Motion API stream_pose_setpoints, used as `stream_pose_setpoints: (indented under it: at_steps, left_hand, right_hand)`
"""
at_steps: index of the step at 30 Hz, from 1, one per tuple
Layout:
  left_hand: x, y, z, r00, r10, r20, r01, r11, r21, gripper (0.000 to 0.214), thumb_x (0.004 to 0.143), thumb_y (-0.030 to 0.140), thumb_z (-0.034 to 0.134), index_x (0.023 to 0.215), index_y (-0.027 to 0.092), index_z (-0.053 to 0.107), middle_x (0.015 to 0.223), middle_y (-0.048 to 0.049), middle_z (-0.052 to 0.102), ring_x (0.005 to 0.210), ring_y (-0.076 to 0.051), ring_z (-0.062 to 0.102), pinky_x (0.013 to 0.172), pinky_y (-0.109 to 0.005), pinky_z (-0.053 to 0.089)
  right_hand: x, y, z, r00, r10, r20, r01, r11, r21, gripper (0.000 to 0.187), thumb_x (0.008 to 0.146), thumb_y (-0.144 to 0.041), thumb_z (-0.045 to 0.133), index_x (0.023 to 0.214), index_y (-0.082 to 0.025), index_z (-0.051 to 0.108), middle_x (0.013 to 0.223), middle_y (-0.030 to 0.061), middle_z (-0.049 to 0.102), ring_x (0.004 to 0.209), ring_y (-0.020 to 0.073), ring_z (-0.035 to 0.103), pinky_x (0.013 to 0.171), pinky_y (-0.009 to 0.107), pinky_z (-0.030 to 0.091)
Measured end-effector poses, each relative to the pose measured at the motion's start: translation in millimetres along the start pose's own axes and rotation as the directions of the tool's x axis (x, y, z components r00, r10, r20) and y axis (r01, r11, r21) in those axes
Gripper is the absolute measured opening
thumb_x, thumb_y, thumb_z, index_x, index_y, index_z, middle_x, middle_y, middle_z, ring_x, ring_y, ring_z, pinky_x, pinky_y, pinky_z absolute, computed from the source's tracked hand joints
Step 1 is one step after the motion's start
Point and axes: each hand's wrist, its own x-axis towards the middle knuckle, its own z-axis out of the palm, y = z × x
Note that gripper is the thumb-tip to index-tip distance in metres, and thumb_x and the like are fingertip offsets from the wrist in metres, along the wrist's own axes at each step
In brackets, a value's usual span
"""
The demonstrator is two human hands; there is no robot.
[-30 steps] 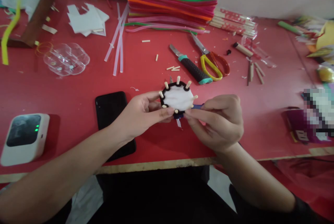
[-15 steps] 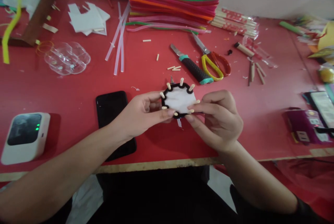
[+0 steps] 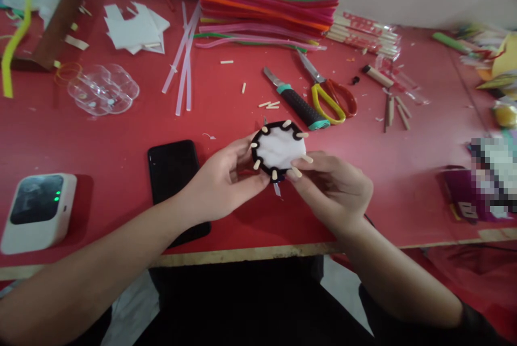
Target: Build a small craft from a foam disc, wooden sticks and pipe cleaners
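Both of my hands hold a small round white disc [image 3: 278, 148] above the red table [image 3: 121, 136]. A dark fuzzy strand is woven round its rim between several short wooden pegs. My left hand [image 3: 220, 179] grips the disc's left edge with curled fingers. My right hand [image 3: 333, 187] pinches its lower right edge near two pegs. The disc is tilted so its white face points up at me.
A black phone [image 3: 173, 174] lies left of my hands, a white device [image 3: 36, 211] with a green light further left. Behind lie a utility knife [image 3: 297, 101], yellow and red scissors [image 3: 329, 96], glue sticks [image 3: 183, 63], a clear plastic tray [image 3: 103, 87], stacked colourful strands [image 3: 266, 12].
The disc has turned and tilted, its face more toward me. The dark strand end that my right hand pulled sideways is no longer stretched out; that hand moved in under the rim.
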Motion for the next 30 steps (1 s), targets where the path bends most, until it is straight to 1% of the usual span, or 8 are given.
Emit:
stream_pose_setpoints:
  at_steps: [3, 6, 10, 12, 14, 18, 24, 30]
  left_hand:
    - [-3, -3, 5.3, 0.996, 0.079, -0.04, -0.074, 0.99, 0.122, 0.035, 0.084, 0.011, 0.072, 0.117, 0.017, 0.063, 0.117, -0.0078, 0.075, 0.109, -0.021, 0.074, 0.096, -0.035, 0.063]
    - [-5, -9, 8.9, 0.985, 0.138, -0.108, -0.118, 0.978, 0.173, 0.038, 0.086, 0.016, 0.073, 0.122, 0.018, 0.06, 0.129, -0.0105, 0.071, 0.12, -0.023, 0.071, 0.1, -0.037, 0.062]
    - [-5, -12, 11.8, 0.963, 0.234, -0.135, -0.191, 0.943, 0.273, 0.035, 0.086, 0.017, 0.073, 0.119, 0.018, 0.064, 0.145, -0.0131, 0.061, 0.134, -0.028, 0.062, 0.105, -0.038, 0.059]
    - [-4, -13, 13.1, 0.947, 0.289, -0.141, -0.238, 0.924, 0.298, 0.041, 0.085, 0.015, 0.074, 0.124, 0.019, 0.061, 0.142, -0.0123, 0.063, 0.13, -0.027, 0.065, 0.102, -0.037, 0.061]
    - [-4, -14, 14.6, 0.936, 0.319, -0.147, -0.274, 0.926, 0.261, 0.052, 0.084, 0.013, 0.074, 0.132, 0.022, 0.055, 0.131, -0.0095, 0.069, 0.118, -0.024, 0.071, 0.096, -0.035, 0.064]
    - [-7, -16, 18.1, 0.934, 0.315, -0.169, -0.281, 0.939, 0.198, 0.054, 0.086, 0.014, 0.074, 0.134, 0.025, 0.051, 0.12, -0.0046, 0.072, 0.109, -0.021, 0.074, 0.091, -0.033, 0.065]
    - [-9, -13, 20.3, 0.936, 0.28, -0.215, -0.239, 0.951, 0.198, 0.044, 0.088, 0.018, 0.075, 0.127, 0.025, 0.055, 0.111, -0.003, 0.072, 0.1, -0.018, 0.074, 0.085, -0.029, 0.066]
    - [-9, -8, 19.7, 0.947, 0.241, -0.213, -0.2, 0.96, 0.196, 0.041, 0.089, 0.021, 0.073, 0.126, 0.024, 0.055, 0.116, -0.0057, 0.072, 0.107, -0.021, 0.073, 0.09, -0.032, 0.064]
  right_hand:
    - [-3, 1, 2, 1.0, -0.014, -0.01, 0.013, 0.999, -0.047, 0.036, 0.081, -0.003, 0.075, 0.106, -0.028, 0.074, 0.093, -0.0007, 0.077, 0.078, 0.0147, 0.073, 0.071, 0.029, 0.061]
    - [-4, 0, 4, 0.999, -0.047, -0.019, 0.045, 0.996, -0.083, 0.033, 0.08, -0.002, 0.074, 0.103, -0.026, 0.072, 0.092, -0.0002, 0.077, 0.078, 0.0149, 0.073, 0.071, 0.03, 0.061]
    - [-1, -2, 7, 0.999, -0.039, -0.037, 0.041, 0.998, 0.049, 0.026, 0.079, -0.001, 0.071, 0.088, -0.024, 0.063, 0.08, -0.0012, 0.073, 0.07, 0.0146, 0.071, 0.06, 0.029, 0.057]
    - [2, -4, 8, 0.999, -0.018, -0.026, 0.021, 0.992, 0.128, 0.027, 0.08, -0.001, 0.069, 0.082, -0.024, 0.057, 0.071, -0.0031, 0.068, 0.066, 0.0141, 0.069, 0.057, 0.028, 0.056]
    - [3, -5, 10, 0.999, -0.016, -0.044, 0.022, 0.987, 0.156, 0.028, 0.079, -0.001, 0.069, 0.083, -0.025, 0.056, 0.07, -0.0038, 0.066, 0.063, 0.0133, 0.067, 0.055, 0.028, 0.055]
    - [0, -4, 11, 0.997, -0.001, -0.079, 0.014, 0.985, 0.171, 0.028, 0.081, -0.005, 0.072, 0.088, -0.027, 0.055, 0.075, -0.0025, 0.068, 0.06, 0.0125, 0.063, 0.052, 0.028, 0.052]
    - [-8, 1, 10, 0.994, -0.012, -0.106, 0.018, 0.998, 0.057, 0.03, 0.08, -0.008, 0.077, 0.086, -0.026, 0.054, 0.081, -0.0027, 0.072, 0.06, 0.0111, 0.062, 0.05, 0.026, 0.048]
    - [-11, 0, 11, 0.992, -0.006, -0.124, 0.009, 1.0, 0.023, 0.029, 0.08, -0.016, 0.08, 0.083, -0.029, 0.054, 0.084, -0.001, 0.073, 0.061, 0.0142, 0.065, 0.047, 0.028, 0.05]
